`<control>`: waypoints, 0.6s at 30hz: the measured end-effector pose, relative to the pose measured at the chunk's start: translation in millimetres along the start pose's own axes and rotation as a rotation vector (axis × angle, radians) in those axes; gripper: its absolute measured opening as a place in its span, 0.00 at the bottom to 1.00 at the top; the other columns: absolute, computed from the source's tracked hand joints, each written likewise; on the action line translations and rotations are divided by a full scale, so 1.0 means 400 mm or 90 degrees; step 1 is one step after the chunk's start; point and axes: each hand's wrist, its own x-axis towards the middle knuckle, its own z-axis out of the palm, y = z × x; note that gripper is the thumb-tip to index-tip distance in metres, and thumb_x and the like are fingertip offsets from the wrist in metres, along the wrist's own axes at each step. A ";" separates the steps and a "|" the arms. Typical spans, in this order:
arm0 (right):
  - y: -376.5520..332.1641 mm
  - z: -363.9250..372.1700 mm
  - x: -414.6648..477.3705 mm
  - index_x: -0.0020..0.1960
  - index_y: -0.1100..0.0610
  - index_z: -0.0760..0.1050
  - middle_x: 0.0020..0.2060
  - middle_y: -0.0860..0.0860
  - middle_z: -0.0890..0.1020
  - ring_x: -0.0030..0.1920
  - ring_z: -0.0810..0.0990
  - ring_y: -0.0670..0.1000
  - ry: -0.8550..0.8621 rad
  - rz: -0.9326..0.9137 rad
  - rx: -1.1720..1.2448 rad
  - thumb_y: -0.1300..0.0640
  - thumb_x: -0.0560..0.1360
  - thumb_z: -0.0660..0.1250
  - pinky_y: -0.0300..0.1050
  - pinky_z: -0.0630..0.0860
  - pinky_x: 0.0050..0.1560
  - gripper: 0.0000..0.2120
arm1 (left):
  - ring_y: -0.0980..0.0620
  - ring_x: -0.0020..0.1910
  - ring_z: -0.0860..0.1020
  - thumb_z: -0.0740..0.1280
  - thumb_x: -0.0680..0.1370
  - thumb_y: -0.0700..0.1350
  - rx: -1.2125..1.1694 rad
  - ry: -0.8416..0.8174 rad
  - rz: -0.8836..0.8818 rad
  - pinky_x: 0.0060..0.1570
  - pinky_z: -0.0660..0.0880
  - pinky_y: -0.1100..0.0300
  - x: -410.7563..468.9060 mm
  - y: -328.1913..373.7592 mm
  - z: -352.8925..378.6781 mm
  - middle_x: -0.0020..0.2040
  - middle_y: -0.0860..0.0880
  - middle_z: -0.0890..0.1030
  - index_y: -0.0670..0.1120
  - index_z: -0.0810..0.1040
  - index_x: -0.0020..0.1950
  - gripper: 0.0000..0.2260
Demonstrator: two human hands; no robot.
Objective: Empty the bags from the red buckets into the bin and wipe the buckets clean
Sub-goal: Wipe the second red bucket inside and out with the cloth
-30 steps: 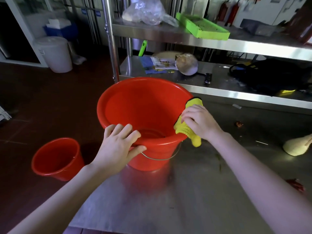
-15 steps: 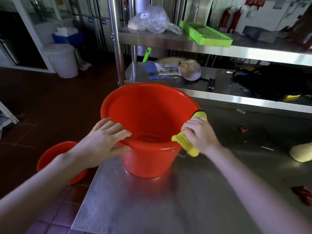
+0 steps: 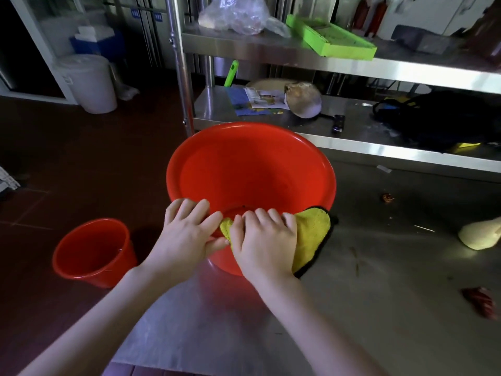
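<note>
A large red bucket (image 3: 252,169) stands on the steel table (image 3: 352,308), empty inside. My left hand (image 3: 187,237) lies flat on its near rim and grips it. My right hand (image 3: 267,242) presses a yellow cloth (image 3: 311,234) with a dark edge against the near rim and outer wall, right beside the left hand. A second, smaller red bucket (image 3: 93,251) stands on the dark floor to the left, below the table edge. It looks empty.
A steel shelf rack (image 3: 339,66) rises behind the table with a green tray (image 3: 330,39), a plastic bag (image 3: 235,14), papers and a black bag (image 3: 444,118). A white lidded bin (image 3: 86,82) stands on the floor at far left. Scraps and a pale object (image 3: 479,237) lie at the right.
My right hand has slid the cloth from the bucket's right rim around to the near rim. My left hand has shifted right along the rim to meet it.
</note>
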 end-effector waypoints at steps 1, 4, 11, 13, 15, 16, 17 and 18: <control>0.007 0.001 0.002 0.30 0.53 0.74 0.26 0.49 0.76 0.31 0.75 0.54 0.014 -0.025 0.023 0.52 0.75 0.61 0.50 0.70 0.40 0.16 | 0.46 0.45 0.71 0.52 0.79 0.63 -0.014 0.011 -0.005 0.60 0.66 0.42 -0.007 0.003 0.002 0.44 0.51 0.70 0.47 0.74 0.49 0.21; 0.132 -0.016 0.039 0.31 0.54 0.75 0.26 0.49 0.76 0.30 0.76 0.55 -0.023 -0.185 0.063 0.53 0.73 0.60 0.48 0.70 0.36 0.14 | 0.48 0.46 0.71 0.56 0.79 0.61 -0.045 0.027 -0.013 0.62 0.64 0.44 -0.024 0.014 0.007 0.43 0.53 0.68 0.49 0.74 0.49 0.18; 0.363 -0.034 0.174 0.41 0.61 0.82 0.43 0.53 0.85 0.58 0.77 0.56 -0.187 -0.137 0.073 0.55 0.77 0.54 0.47 0.66 0.63 0.19 | 0.45 0.43 0.72 0.58 0.78 0.60 -0.018 0.045 -0.036 0.59 0.66 0.44 -0.006 0.034 0.007 0.43 0.52 0.72 0.47 0.78 0.49 0.18; 0.304 -0.018 0.125 0.35 0.60 0.79 0.35 0.54 0.83 0.46 0.78 0.58 -0.084 -0.075 0.087 0.55 0.75 0.52 0.51 0.70 0.55 0.20 | 0.45 0.42 0.73 0.57 0.78 0.60 0.004 0.035 -0.044 0.57 0.67 0.44 0.005 0.043 0.002 0.42 0.51 0.72 0.48 0.78 0.48 0.18; 0.194 0.008 0.059 0.33 0.56 0.75 0.30 0.52 0.77 0.38 0.73 0.57 0.029 -0.005 0.102 0.56 0.76 0.55 0.52 0.70 0.48 0.16 | 0.45 0.41 0.73 0.57 0.78 0.60 0.031 0.020 -0.059 0.55 0.67 0.46 0.017 0.067 -0.002 0.42 0.51 0.73 0.48 0.78 0.47 0.18; 0.136 0.022 0.029 0.34 0.55 0.74 0.31 0.51 0.76 0.38 0.72 0.57 0.070 0.021 0.114 0.56 0.77 0.56 0.52 0.70 0.47 0.15 | 0.45 0.41 0.73 0.57 0.78 0.59 0.042 0.015 -0.073 0.55 0.67 0.46 0.020 0.080 -0.004 0.41 0.51 0.73 0.48 0.77 0.46 0.17; 0.088 0.031 0.006 0.37 0.54 0.75 0.32 0.49 0.76 0.39 0.71 0.55 0.101 0.041 0.130 0.55 0.78 0.57 0.52 0.69 0.49 0.14 | 0.45 0.41 0.72 0.57 0.78 0.59 0.045 0.017 -0.085 0.54 0.66 0.47 0.021 0.090 -0.004 0.41 0.51 0.72 0.48 0.77 0.45 0.17; 0.061 0.036 -0.008 0.40 0.53 0.77 0.35 0.47 0.77 0.41 0.72 0.54 0.121 0.044 0.143 0.53 0.79 0.56 0.51 0.70 0.52 0.14 | 0.45 0.40 0.72 0.56 0.78 0.59 0.038 0.019 -0.088 0.54 0.66 0.48 0.019 0.093 -0.005 0.40 0.51 0.72 0.48 0.76 0.44 0.17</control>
